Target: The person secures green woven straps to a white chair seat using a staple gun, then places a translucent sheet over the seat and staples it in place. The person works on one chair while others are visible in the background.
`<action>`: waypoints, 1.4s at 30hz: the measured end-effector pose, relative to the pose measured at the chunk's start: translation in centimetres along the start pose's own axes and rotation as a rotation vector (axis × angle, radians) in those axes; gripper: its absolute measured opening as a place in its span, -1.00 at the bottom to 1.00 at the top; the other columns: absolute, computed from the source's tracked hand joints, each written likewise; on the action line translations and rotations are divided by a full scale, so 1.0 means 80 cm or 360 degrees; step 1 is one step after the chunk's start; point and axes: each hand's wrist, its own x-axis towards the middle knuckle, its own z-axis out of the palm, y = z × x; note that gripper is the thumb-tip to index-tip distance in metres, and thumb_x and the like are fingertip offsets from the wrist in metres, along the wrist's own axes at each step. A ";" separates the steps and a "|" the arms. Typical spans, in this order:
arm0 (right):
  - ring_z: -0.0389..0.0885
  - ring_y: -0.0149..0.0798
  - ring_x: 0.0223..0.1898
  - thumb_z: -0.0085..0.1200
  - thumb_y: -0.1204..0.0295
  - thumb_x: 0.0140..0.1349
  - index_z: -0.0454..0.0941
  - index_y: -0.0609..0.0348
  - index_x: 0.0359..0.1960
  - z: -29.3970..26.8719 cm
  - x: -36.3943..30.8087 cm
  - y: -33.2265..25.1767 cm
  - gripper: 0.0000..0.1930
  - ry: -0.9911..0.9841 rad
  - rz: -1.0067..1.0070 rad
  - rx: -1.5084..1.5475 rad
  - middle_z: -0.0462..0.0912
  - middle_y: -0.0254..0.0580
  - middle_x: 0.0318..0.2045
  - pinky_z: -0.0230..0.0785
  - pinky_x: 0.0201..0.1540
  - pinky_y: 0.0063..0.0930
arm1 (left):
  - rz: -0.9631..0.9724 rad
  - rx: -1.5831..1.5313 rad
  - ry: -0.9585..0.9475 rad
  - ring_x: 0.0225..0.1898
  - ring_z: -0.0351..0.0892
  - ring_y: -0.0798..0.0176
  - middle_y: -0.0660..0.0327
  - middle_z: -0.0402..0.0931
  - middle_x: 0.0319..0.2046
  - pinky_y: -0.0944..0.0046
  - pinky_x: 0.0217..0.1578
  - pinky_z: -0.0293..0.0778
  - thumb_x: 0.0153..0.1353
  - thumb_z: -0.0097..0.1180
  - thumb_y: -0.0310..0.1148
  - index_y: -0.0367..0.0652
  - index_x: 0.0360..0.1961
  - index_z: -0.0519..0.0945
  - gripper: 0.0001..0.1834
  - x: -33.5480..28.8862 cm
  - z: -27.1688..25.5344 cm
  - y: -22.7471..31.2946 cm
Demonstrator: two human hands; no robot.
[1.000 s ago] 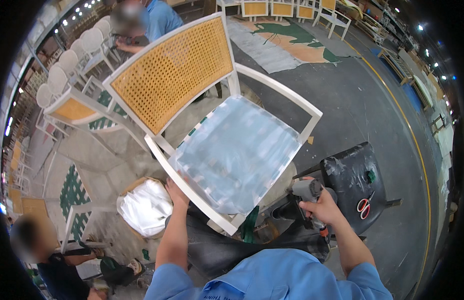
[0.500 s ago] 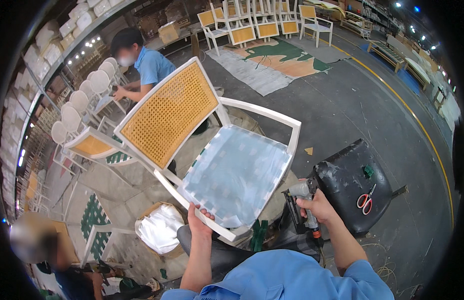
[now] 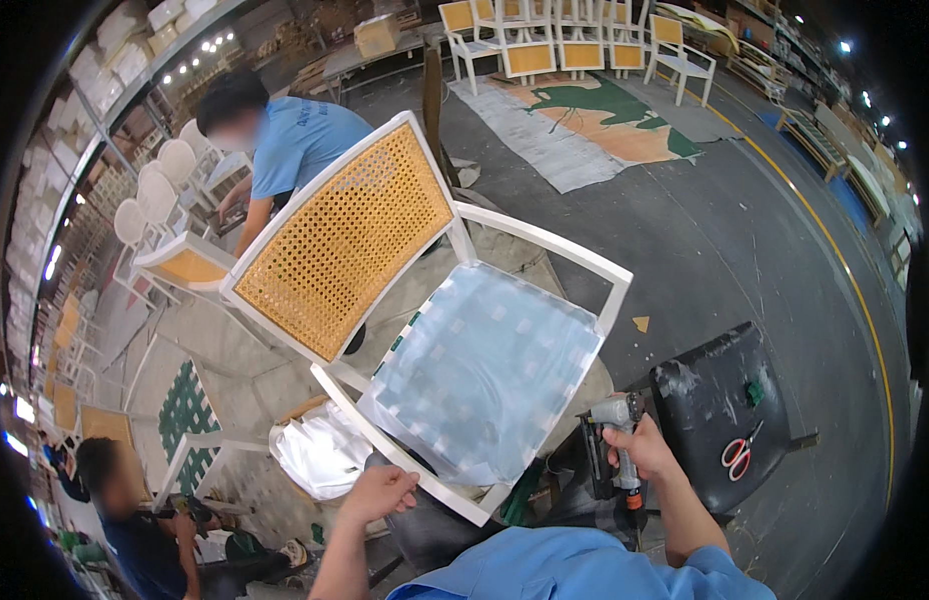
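Note:
A white armchair (image 3: 560, 243) with a woven cane back (image 3: 347, 248) stands tilted in front of me. Over its green webbed seat lies a thin pale-blue sheet (image 3: 485, 370). My left hand (image 3: 381, 492) is beside the near armrest, its fingers curled and pressed together; whether anything small is in them I cannot make out. My right hand (image 3: 645, 450) grips a grey and black pneumatic staple gun (image 3: 613, 412) by its handle, to the right of the seat. An orange coupling shows at the handle's lower end. The gun is apart from the chair.
A black padded stool (image 3: 700, 400) on the right bears red-handled scissors (image 3: 742, 455) and a green scrap. Left of the chair sits a basket of white material (image 3: 320, 450). A blue-shirted co-worker (image 3: 305, 140) bends behind the chair; another person (image 3: 135, 520) sits at lower left.
My left hand has let go of the near armrest and drawn back toward me, fingers curling. The staple gun stays in my right hand. The blue-shirted co-worker has bent lower. The whole view has shifted.

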 end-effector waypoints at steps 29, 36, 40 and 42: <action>0.55 -0.45 -0.56 0.36 0.42 0.34 0.31 0.15 0.31 0.183 0.452 -0.148 -0.41 -0.0259 -0.0115 -0.1062 0.63 -0.30 -0.29 0.45 -0.53 -0.48 | 0.0796 -0.0120 0.0778 -0.27 0.72 0.19 0.12 0.77 -0.28 0.16 -0.11 0.60 0.21 0.38 -0.21 -0.19 -0.25 0.77 -0.74 0.640 -0.055 0.276; 0.58 -0.41 -0.58 0.36 0.38 0.33 0.32 0.19 0.28 0.225 0.563 -0.130 -0.42 -0.0184 -0.0229 -0.1245 0.66 -0.25 -0.30 0.45 -0.57 -0.44 | 0.0564 -0.0318 0.0561 -0.32 0.68 0.23 0.15 0.73 -0.35 0.16 -0.16 0.59 0.21 0.39 -0.23 -0.16 -0.28 0.78 -0.79 0.646 -0.045 0.290; 0.60 -0.40 -0.57 0.37 0.35 0.32 0.28 0.24 0.35 0.251 0.591 -0.119 -0.33 -0.0290 -0.0268 -0.1322 0.68 -0.20 -0.28 0.45 -0.58 -0.42 | 0.0573 -0.0290 0.0661 -0.25 0.72 0.19 0.12 0.76 -0.29 0.14 -0.12 0.60 0.23 0.39 -0.20 -0.15 -0.22 0.80 -0.76 0.651 -0.060 0.276; 0.62 -0.37 -0.56 0.38 0.35 0.31 0.25 0.30 0.37 0.259 0.597 -0.111 -0.29 -0.0260 -0.0271 -0.1398 0.69 -0.13 -0.25 0.48 -0.57 -0.40 | 0.0559 -0.0228 0.0707 -0.21 0.74 0.16 0.12 0.78 -0.25 0.13 -0.09 0.61 0.23 0.39 -0.16 -0.13 -0.18 0.80 -0.72 0.652 -0.063 0.271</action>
